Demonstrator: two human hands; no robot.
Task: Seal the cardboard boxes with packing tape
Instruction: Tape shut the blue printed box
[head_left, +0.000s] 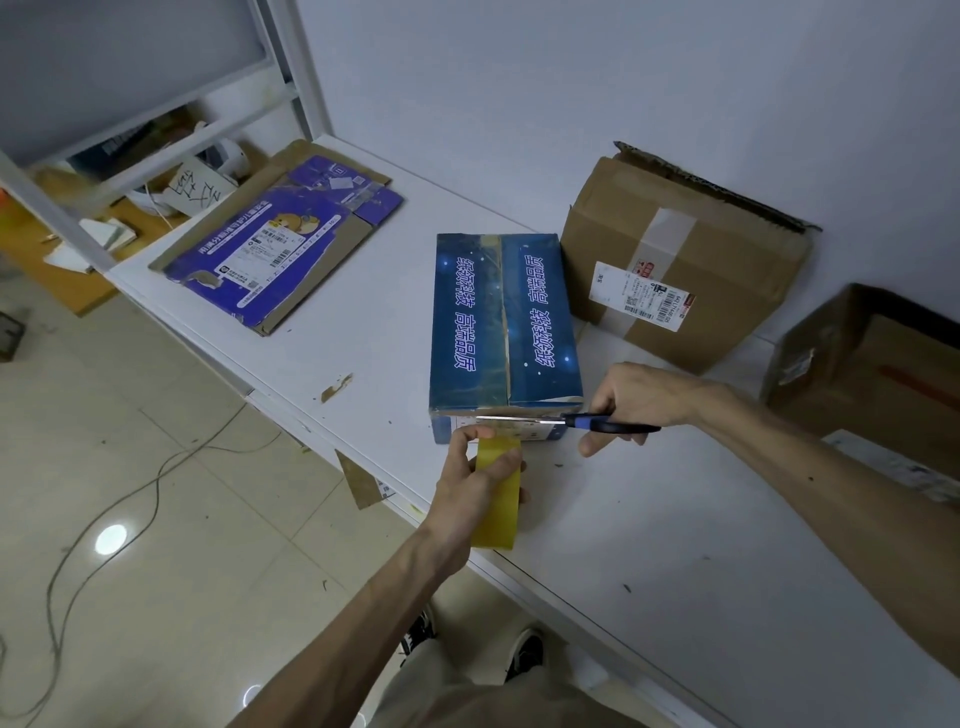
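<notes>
1. Box sits near the middle of the white table. Its flaps are down and its short end faces the person.
2. The left hand holds the yellow roll with its fingers curled round it. The roll is just in front of the box's near end, and the thumb reaches up to that end.
3. The right hand is closed round the handles of the scissors. The blades lie flat across the near end, just above the roll. I cannot tell if the blades are apart.
4. The box looks light and stiff. Its card is worn and the middle seam is ragged, so a hard push could dent it. Pressing flat on the top or holding the sides looks safest.
5. Tape is thin and sticky and would likely curl onto itself. It should be kept pulled tight while it is cut. The roll looks hard and easy to grip.
6. The roll is close to the table's near edge, so it could drop off there.
7. A brown box stands just beside the box on the right, with the wall behind it. A flat box lies well apart on the left.
8. The most bare table is in front and to the right, so turning the box there looks easiest.
</notes>
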